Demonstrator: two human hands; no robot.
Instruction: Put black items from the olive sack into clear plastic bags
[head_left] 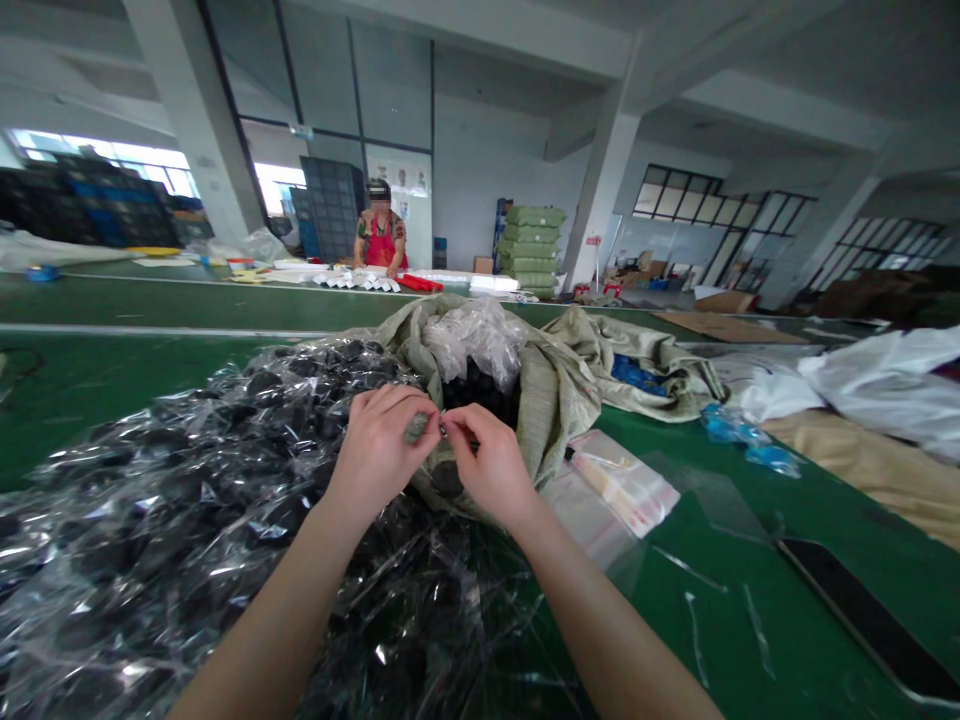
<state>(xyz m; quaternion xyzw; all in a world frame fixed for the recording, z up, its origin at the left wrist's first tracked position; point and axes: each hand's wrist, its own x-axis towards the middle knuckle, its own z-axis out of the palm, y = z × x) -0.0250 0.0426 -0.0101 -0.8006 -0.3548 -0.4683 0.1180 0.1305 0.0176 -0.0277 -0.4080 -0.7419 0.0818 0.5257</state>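
My left hand [384, 440] and my right hand [491, 460] meet near the middle of the view, thumbs and forefingers pinched close together. Between the fingertips is something small that I cannot make out. A round dark piece [447, 478] hangs or lies just below them. Behind the hands an open woven sack [551, 400] holds black round items [480, 392], with crumpled clear plastic [476, 335] at its mouth. To the left spreads a large heap of dark round items in clear wrappers [187, 480].
Clear bags [626, 485] lie right of the sack, and a phone [870, 610] at the lower right. Blue plastic [750, 440] and another sack [675, 375] sit farther back. A person in a red apron [380, 240] stands across the green table [112, 370].
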